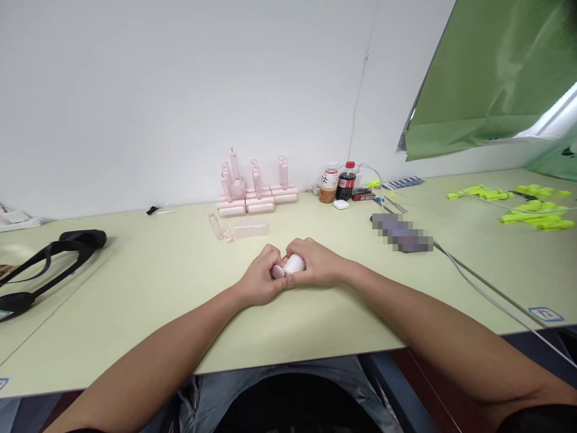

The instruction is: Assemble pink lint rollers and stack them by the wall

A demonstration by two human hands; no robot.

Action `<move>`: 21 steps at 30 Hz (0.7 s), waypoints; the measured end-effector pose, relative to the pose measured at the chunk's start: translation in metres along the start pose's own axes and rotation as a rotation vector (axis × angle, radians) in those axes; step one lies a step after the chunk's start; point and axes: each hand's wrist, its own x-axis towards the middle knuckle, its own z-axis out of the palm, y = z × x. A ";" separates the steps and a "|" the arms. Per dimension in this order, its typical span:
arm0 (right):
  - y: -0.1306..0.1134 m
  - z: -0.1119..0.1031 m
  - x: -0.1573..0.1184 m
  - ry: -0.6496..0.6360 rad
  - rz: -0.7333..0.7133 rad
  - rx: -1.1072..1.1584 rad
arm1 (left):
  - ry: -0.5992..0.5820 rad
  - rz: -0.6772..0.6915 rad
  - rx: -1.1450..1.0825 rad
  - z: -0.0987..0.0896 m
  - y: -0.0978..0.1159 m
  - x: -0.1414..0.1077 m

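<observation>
My left hand [264, 278] and my right hand [319, 263] meet above the near middle of the table. The right one is closed around a white roll [295, 264], which looks like the paper roll of a small lint roller. In my left fingers is a pale pink piece with a round end [277, 272], touching or very near the roll; its far part is hidden by the fingers. Just beyond my hands lie a clear pink tube [215, 227], a small pink looped cap [228, 236] and a flat clear pink cover [251, 230].
Several pink-and-white rollers [260, 206] with upright clear pink tubes [256, 182] stand by the wall. Right of them are an orange-brown drink bottle [329, 183], a cola bottle [346, 182], a white case [341, 204] and cables. Yellow pieces [536, 214] lie right, black straps [58, 258] left.
</observation>
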 end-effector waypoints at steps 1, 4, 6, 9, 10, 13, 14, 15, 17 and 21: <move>0.000 0.000 0.000 0.000 -0.003 -0.001 | 0.004 0.005 0.001 0.000 0.000 0.000; 0.000 0.001 0.000 0.008 -0.016 -0.002 | 0.016 0.018 -0.003 0.000 0.000 0.000; -0.001 0.001 0.000 0.014 -0.008 0.004 | 0.021 0.029 0.001 0.001 -0.001 0.000; -0.004 0.000 -0.002 0.027 0.049 0.025 | 0.035 0.032 0.005 0.001 -0.001 -0.001; -0.005 0.000 -0.002 0.029 0.062 0.025 | 0.042 0.034 0.003 0.001 -0.001 -0.001; -0.007 0.000 -0.002 0.034 0.047 -0.004 | 0.052 0.041 0.005 0.002 -0.001 -0.001; -0.008 0.000 -0.002 0.038 0.037 -0.014 | 0.052 0.043 0.008 0.002 -0.001 -0.001; -0.008 0.000 -0.002 0.042 0.027 -0.023 | 0.050 0.045 0.010 0.002 0.000 -0.001; -0.008 0.001 -0.002 0.050 0.012 -0.037 | 0.050 0.046 0.006 0.002 0.000 -0.001; -0.006 0.004 -0.002 0.057 0.006 -0.054 | 0.064 0.048 -0.011 0.002 0.001 0.000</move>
